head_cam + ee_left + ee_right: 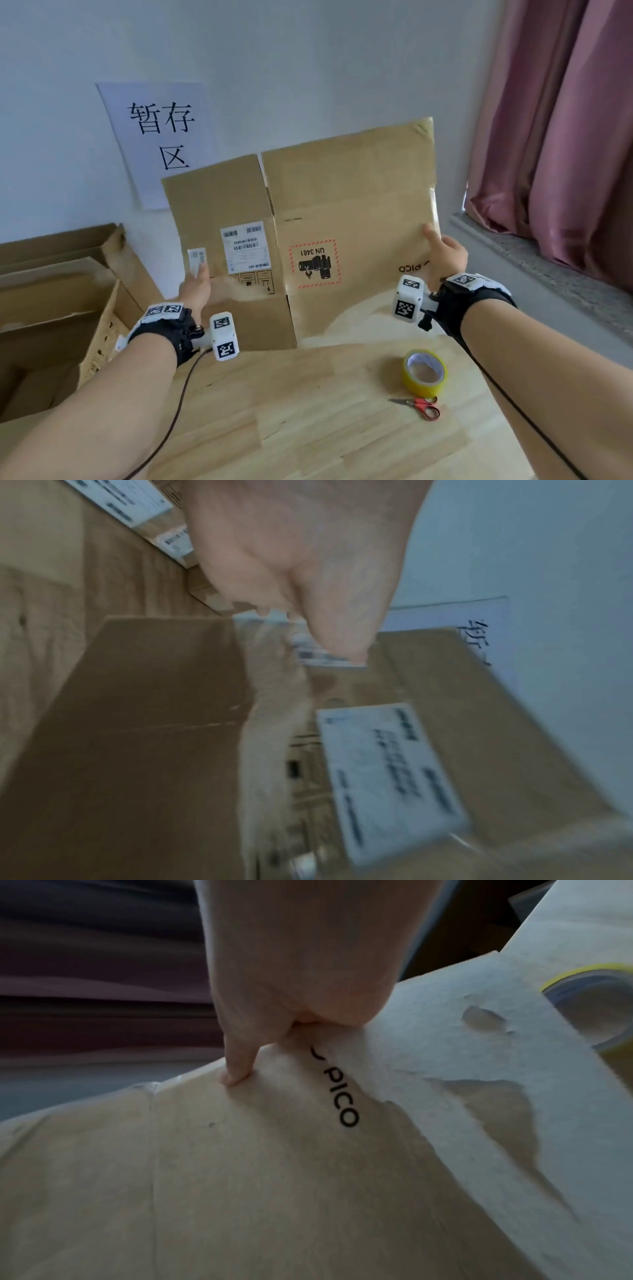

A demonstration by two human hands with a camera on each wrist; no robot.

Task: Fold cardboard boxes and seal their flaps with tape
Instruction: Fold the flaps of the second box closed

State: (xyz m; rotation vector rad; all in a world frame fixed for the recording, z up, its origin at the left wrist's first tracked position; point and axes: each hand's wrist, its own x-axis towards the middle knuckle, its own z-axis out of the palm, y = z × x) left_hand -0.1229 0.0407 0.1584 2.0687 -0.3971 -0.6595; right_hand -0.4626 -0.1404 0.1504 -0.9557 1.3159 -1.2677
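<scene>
Cardboard, flattened and standing on edge, is being held upright at the far side of the wooden table (308, 428). Her, or his, left hand (196, 291) is pinching the flattened cardboard box (349, 219) at its left edge, over a small label; the right hand (445, 255) is clamping the right edge, thumb in front, fingers hidden behind. Its long axis is running left to right between both hands, so pushing the edges inward should open it. Yellow tape roll (423, 371) and red-handled scissors (419, 406) are lying nearer the right hand.
</scene>
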